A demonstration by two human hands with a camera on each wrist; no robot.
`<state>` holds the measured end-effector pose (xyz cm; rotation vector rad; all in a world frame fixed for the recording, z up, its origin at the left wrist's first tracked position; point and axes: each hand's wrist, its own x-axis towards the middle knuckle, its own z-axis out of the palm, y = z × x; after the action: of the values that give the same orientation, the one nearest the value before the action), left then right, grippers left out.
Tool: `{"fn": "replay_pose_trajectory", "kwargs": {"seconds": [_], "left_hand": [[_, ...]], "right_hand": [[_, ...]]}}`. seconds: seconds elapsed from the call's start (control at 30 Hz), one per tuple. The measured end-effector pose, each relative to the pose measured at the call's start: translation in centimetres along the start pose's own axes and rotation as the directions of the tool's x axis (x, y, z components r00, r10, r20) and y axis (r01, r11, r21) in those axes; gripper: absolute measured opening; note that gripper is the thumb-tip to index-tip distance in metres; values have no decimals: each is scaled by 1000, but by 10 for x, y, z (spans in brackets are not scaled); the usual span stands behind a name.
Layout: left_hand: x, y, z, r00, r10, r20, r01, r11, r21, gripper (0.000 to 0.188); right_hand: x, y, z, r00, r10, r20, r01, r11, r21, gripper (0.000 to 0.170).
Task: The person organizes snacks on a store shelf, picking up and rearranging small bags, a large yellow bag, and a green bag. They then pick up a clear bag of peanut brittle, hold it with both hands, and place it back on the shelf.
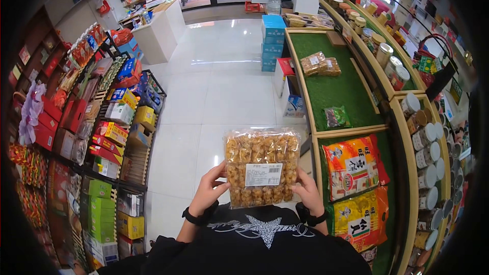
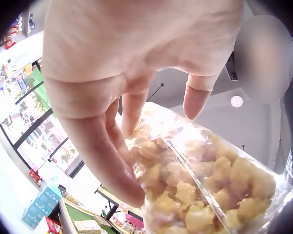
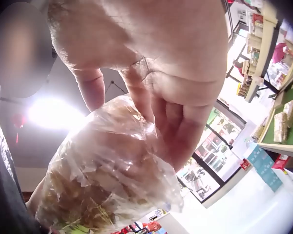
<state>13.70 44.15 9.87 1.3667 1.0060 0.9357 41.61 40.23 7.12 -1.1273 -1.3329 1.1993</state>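
A clear plastic pack of golden-brown snack pieces [image 1: 262, 145], with a white printed label [image 1: 263, 174] facing up, is held in front of the chest. My left hand [image 1: 208, 186] grips its left edge, thumb on the near face and fingers behind. At the opposite edge my right hand [image 1: 308, 192] grips the pack the same way. From below, the left wrist view shows the lumpy pieces [image 2: 200, 195] through shiny film, with fingers curled at the side. The crinkled wrapping [image 3: 112, 170] fills the lower right wrist view beneath the right hand.
On the right stands a wooden display stand with green matting [image 1: 346, 84], bearing two similar packs [image 1: 320, 64] and large red-and-yellow snack bags [image 1: 354, 165]. Jars [image 1: 393, 66] line the shelf beyond. Shelves of boxed goods [image 1: 109, 137] flank the left. Blue cartons [image 1: 273, 35] stand on the white tiled floor ahead.
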Motion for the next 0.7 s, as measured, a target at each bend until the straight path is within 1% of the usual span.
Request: {"fn": "replay_pose_trajectory", "kwargs": {"seconds": [0.13,0.2,0.27,0.4,0.47,0.6,0.7], "left_hand": [[21,-3,-24,999,-43,-33,42,999,-34,60],[28,-9,-34,997,-67,-47,65,997,-42,59],[39,-13,-41,996,-66,-51,63,996,-66,59],[64,-14,-44,991,-103,-89,95,992,-80,59],[80,-17,-43,985,-107,-138,89,987,-131,58],[123,-24,-37,984,-73,-162,55,992,-117,57],[165,-13,-25,982,-50,-184,35,996,-86,56]], "right_hand": [[31,-3,14,998,57,32,-57,998,0,60],[43,-3,22,998,57,8,-57,998,21,59],[59,1,22,998,42,48,-43,999,19,58],[93,8,12,993,83,83,-82,997,-11,59],[116,8,7,992,53,111,-54,999,3,59],[159,13,-16,990,34,134,-29,999,-36,59],[191,19,-40,992,60,113,-52,996,-66,60]]}}
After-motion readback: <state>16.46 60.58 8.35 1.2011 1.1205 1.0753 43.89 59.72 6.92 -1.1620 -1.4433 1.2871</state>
